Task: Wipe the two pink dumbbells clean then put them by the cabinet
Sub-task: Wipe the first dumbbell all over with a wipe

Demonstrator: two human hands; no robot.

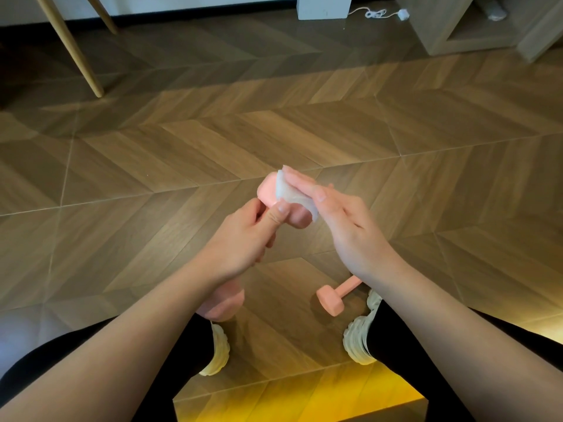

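My left hand [243, 239] grips the handle of a pink dumbbell [268, 190] and holds it up in front of me; its near head shows below my left wrist. My right hand [341, 220] presses a white wipe [289, 193] flat against the dumbbell's far head, fingers stretched over it. The second pink dumbbell [330, 300] lies on the wooden floor between my feet, partly hidden under my right forearm.
My white shoes [362, 339] and black trouser legs frame the lower view. A light wooden cabinet [457, 32] stands at the far right, a white cable and plug [384, 14] beside it. Slanted wooden furniture legs [79, 53] stand at the far left.
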